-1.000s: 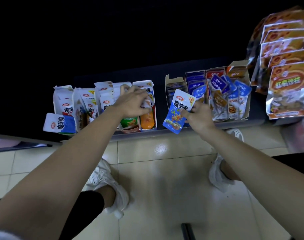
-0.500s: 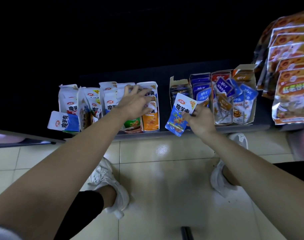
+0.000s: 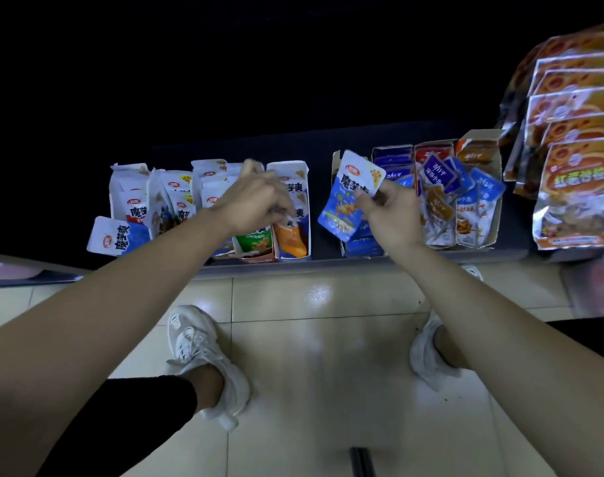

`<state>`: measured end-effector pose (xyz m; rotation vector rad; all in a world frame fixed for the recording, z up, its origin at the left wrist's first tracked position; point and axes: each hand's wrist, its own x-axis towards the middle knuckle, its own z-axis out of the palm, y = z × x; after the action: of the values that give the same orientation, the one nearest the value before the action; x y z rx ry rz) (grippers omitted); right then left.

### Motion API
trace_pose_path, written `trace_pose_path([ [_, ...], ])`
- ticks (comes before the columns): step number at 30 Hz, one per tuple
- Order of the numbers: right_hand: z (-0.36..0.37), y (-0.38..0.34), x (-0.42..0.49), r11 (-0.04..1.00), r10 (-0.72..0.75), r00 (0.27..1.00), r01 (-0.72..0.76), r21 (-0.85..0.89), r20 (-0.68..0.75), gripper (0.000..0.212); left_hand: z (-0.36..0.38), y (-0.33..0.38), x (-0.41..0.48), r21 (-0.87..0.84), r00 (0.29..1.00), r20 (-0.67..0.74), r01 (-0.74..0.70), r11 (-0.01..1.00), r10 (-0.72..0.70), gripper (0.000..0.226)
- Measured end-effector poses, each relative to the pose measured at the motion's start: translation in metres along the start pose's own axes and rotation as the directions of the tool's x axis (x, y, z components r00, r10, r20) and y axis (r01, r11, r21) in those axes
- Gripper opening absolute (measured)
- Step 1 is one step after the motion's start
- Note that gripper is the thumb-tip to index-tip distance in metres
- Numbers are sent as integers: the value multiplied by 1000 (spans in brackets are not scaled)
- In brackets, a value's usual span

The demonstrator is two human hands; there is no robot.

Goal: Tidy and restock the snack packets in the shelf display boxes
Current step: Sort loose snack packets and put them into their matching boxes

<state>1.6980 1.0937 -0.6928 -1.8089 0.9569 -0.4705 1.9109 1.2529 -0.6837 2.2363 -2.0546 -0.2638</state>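
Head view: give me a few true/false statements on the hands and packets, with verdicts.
1. The right hand holds a blue-and-white packet. True.
2. The left hand grips that same packet. False: it is apart from it, over the white display boxes further left, and it is too blurred to tell whether it holds anything.
3. A loose packet lies on its side at the left end of the row. True.
4. The large orange bags are stacked left of the boxes. False: they are at the right end of the shelf.
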Motion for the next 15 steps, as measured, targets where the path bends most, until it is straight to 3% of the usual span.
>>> trace_pose_path([
  [3, 2, -21, 7, 990, -62, 998, 63, 126, -13, 16, -4, -2, -23, -17, 992, -48, -121, 993, 120, 20],
  [8, 22, -38, 19, 974, -152, 988, 147, 173, 15, 20, 3, 4, -50, -48, 983, -140, -126, 991, 118, 24],
  [10, 38, -35, 21, 978, -192, 979, 185, 98, 71, 20, 9, 8, -59, -72, 979, -172, -119, 990, 106, 21],
  [12, 54, -28, 21, 973, -211, 953, 227, -48, 215, 16, 14, 11, -64, -88, 975, -201, -113, 990, 94, 17],
  [15, 72, -11, 24, 923, -117, 879, 268, -276, 462, 20, 16, 14, -70, -100, 967, -242, -107, 989, 80, 16],
])
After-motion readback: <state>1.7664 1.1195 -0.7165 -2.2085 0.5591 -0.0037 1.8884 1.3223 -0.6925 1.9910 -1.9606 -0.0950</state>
